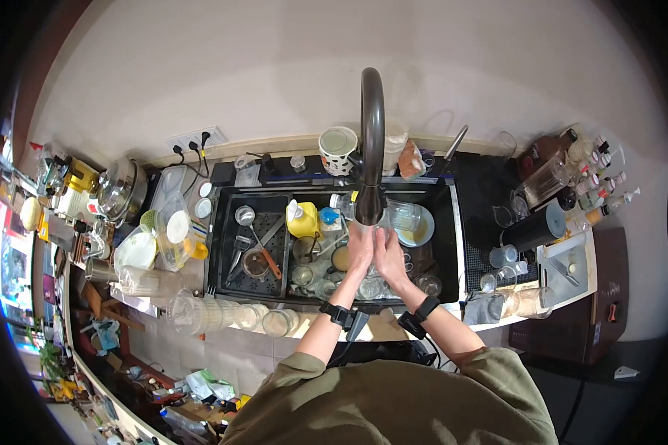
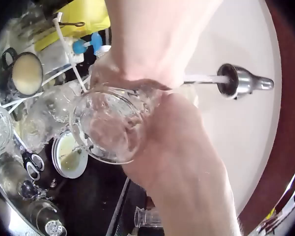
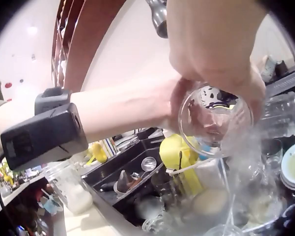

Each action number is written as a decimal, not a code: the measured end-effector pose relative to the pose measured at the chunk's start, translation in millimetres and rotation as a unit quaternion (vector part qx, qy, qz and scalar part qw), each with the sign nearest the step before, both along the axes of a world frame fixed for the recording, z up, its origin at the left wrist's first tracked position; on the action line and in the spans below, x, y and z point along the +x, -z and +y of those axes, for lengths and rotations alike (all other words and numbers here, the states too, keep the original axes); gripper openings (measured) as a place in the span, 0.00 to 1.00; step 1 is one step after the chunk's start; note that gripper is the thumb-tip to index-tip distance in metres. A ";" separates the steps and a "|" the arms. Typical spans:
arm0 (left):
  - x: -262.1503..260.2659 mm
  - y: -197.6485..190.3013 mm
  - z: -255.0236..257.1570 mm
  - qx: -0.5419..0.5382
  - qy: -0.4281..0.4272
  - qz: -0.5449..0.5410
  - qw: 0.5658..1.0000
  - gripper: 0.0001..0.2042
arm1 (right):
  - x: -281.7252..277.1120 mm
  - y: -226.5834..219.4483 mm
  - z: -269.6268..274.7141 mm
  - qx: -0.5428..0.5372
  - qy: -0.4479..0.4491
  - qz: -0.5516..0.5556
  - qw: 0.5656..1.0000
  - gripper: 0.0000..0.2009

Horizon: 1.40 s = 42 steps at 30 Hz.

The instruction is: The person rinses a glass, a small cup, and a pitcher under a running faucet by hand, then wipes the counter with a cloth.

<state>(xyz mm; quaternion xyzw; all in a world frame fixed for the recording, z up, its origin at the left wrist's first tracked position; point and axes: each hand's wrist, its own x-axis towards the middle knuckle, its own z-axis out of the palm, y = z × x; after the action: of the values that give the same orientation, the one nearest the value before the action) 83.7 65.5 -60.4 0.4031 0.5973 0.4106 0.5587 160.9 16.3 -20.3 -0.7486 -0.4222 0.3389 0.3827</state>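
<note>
Over the sink, under the tap (image 1: pixel 372 133), my left hand (image 1: pixel 359 251) and right hand (image 1: pixel 388 256) hold a clear round glass (image 2: pixel 78 129) between them. In the left wrist view, a water stream (image 2: pixel 206 78) runs from the tap head (image 2: pixel 231 81) onto the hands. The glass's open rim (image 3: pixel 182 123) faces the right wrist camera, with fingers visible through its wall. Water spills below it. Under the hands sit a dark mug of cloudy liquid (image 2: pixel 27 73), scissors (image 2: pixel 32 164) and stacked small plates (image 2: pixel 70 156).
A black drainer tray (image 1: pixel 256 256) with a ladle and strainer fills the sink's left side. A yellow bottle (image 1: pixel 302 220) stands behind the mug. Glass jars (image 1: pixel 252 315) line the front edge. A dark cylinder (image 1: pixel 534 225) and several bottles crowd the right counter.
</note>
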 end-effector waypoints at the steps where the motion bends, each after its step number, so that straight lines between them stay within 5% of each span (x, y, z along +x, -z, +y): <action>1: -1.7 13.0 -0.5 0.040 -0.017 0.001 0.999 0.34 | -5.0 -6.2 0.1 0.015 -0.029 -0.036 0.999 0.34; 3: -17.6 44.4 9.4 -0.053 0.013 -0.168 0.984 0.32 | -14.9 -24.7 1.8 0.044 -0.085 -0.107 0.990 0.33; 5: -33.9 50.3 14.0 -0.147 0.041 -0.384 0.911 0.31 | -17.7 -22.2 11.7 0.104 -0.171 -0.165 0.966 0.30; 7: -38.3 0.5 2.0 -0.155 0.036 -0.433 0.887 0.31 | -17.4 -12.2 25.7 0.232 -0.253 -0.285 0.895 0.29; 9: -43.3 -18.1 -2.4 -0.183 0.035 -0.460 0.868 0.31 | -14.0 -12.5 39.7 0.235 -0.265 -0.208 0.912 0.25; 10: -39.1 -32.4 -13.4 -0.103 -0.001 -0.421 0.901 0.34 | -7.0 -13.2 48.5 0.195 -0.284 -0.123 0.931 0.24; 11: -42.7 -31.4 -13.1 -0.156 0.012 -0.420 0.894 0.35 | -3.4 -13.0 54.0 0.153 -0.301 -0.039 0.940 0.23; 12: -47.2 -29.6 -11.4 -0.208 0.025 -0.419 0.883 0.36 | -4.5 -21.9 52.5 0.086 -0.218 0.111 0.966 0.18; 13: -50.4 -26.5 -9.3 -0.258 0.038 -0.418 0.870 0.37 | 3.5 -2.2 66.0 0.035 -0.210 0.100 0.972 0.12; 15: -49.9 -19.3 -11.3 -0.193 0.131 -0.419 0.878 0.35 | 19.2 23.1 69.8 0.106 -0.111 0.111 0.982 0.18; 17: -42.4 -15.3 -11.3 -0.176 0.173 -0.389 0.888 0.35 | 30.9 32.1 74.3 0.082 -0.116 0.110 0.984 0.17; 18: -39.1 -19.8 -12.8 -0.221 0.145 -0.410 0.873 0.31 | 33.4 30.8 75.7 0.069 -0.117 0.109 0.985 0.17; 21: -29.5 -5.3 -10.8 -0.148 0.157 -0.337 0.916 0.27 | 36.7 24.4 80.9 0.120 -0.074 0.012 0.990 0.13; 24: -26.8 -15.5 -17.0 -0.014 0.207 -0.066 0.976 0.29 | 31.0 -23.2 73.8 0.165 -0.051 -0.196 0.965 0.09; 27: -22.4 -29.4 -20.5 0.063 0.182 0.073 0.979 0.33 | 24.5 -43.8 69.1 0.153 -0.033 -0.221 0.962 0.08; 33: -26.2 -32.0 -22.8 0.089 0.118 0.240 0.959 0.38 | 31.3 -58.5 65.8 0.093 -0.142 -0.200 0.965 0.07; 36: -27.8 -31.0 -22.5 0.097 0.109 0.275 0.950 0.38 | 34.9 -30.4 75.8 0.017 -0.219 -0.239 0.946 0.09; 42: -34.6 -20.7 -31.1 0.105 0.077 0.214 0.968 0.35 | 7.5 -25.7 72.7 -0.082 -0.358 0.020 0.930 0.18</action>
<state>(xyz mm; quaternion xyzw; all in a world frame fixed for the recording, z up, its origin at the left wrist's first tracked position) 49.2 34.4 -39.7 0.5833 0.6235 0.3307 0.4021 168.5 89.0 5.4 -0.5692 -0.6253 0.5020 0.1817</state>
